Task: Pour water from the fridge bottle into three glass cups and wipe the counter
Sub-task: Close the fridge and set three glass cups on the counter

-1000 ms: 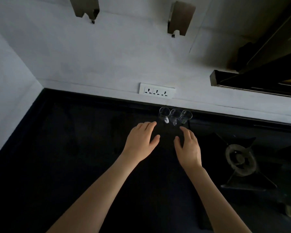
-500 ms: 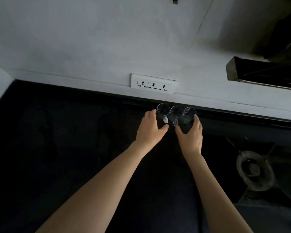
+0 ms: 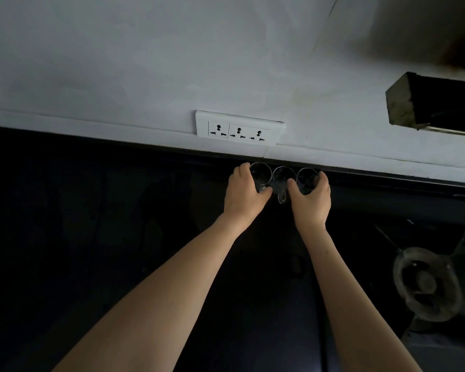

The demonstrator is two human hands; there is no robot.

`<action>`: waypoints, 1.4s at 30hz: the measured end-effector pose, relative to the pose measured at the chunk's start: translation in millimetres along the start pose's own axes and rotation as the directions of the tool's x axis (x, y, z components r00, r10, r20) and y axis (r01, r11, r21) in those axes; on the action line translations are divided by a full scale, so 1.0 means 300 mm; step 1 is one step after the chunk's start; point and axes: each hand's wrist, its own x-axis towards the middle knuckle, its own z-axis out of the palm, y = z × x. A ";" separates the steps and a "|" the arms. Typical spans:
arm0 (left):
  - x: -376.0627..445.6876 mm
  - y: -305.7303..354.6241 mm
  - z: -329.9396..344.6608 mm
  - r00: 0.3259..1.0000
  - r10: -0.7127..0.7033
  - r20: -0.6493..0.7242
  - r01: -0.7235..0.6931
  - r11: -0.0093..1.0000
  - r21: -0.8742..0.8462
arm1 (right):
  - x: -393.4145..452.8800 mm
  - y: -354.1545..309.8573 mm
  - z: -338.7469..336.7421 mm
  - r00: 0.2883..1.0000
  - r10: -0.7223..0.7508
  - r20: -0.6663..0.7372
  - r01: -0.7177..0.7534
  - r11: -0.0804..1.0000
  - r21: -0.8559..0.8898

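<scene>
Three small clear glass cups stand in a tight row at the very back of the dark worktop (image 3: pixel 118 237), touching one another just under the white three-socket wall plate (image 3: pixel 239 128). A second ago both hands were spread flat above the surface, short of the row; now they have closed in on it from either end. The left hand (image 3: pixel 243 193) curls its grip round the left clear glass cup (image 3: pixel 261 173), fingers behind and thumb in front, while the right hand (image 3: pixel 310 198) wraps the right clear glass cup (image 3: pixel 307 175) the same way. The middle clear glass cup (image 3: pixel 283 174) sits pinched between its neighbours, its small handle poking forward between the two thumbs. To my eye this means the cups are about to be drawn out as a set toward the front, where pouring would be easier; no fridge bottle or cloth is in sight yet, so the pouring and wiping both lie ahead. Behind the cups the wall leaves no room at all, so the only way is toward the person. That side looks wide and bare along the dark surface, though the round metal stove burner (image 3: pixel 427 285) sits off to the right, well apart, and a dark boxy hood (image 3: pixel 435 103) juts from the wall above it.
</scene>
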 end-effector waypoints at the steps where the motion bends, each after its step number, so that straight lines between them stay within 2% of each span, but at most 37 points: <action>1: 0.001 -0.001 0.004 1.000 0.006 -0.017 -0.006 1.000 -0.001 | 0.000 -0.001 0.003 1.000 0.002 -0.004 -0.002 1.000 0.005; 6: -0.004 -0.015 0.008 0.998 0.018 -0.061 -0.018 1.000 -0.006 | -0.023 -0.003 0.009 1.000 -0.009 -0.006 0.009 1.000 0.027; 27: -0.180 -0.146 -0.113 0.996 0.014 -0.094 -0.008 0.998 0.057 | -0.230 -0.030 0.031 0.989 -0.026 0.146 0.012 0.995 0.094; 31: -0.197 -0.146 -0.120 0.995 0.005 -0.102 0.002 0.997 0.071 | -0.276 -0.038 0.014 0.999 -0.044 -0.002 0.044 0.991 0.126; 34: -0.207 -0.145 -0.121 0.994 0.002 -0.111 0.006 0.998 0.069 | -0.328 -0.034 0.018 0.988 -0.147 -0.048 0.151 0.986 0.072; 37: -0.218 -0.147 -0.119 0.994 0.008 -0.110 0.000 0.997 0.074 | -0.353 -0.019 0.031 0.969 -0.245 -0.042 0.241 0.968 -0.076; 42: -0.231 -0.152 -0.114 0.995 0.005 -0.097 0.001 0.998 0.061 | -0.357 -0.013 0.046 0.962 -0.270 0.029 0.271 0.948 -0.165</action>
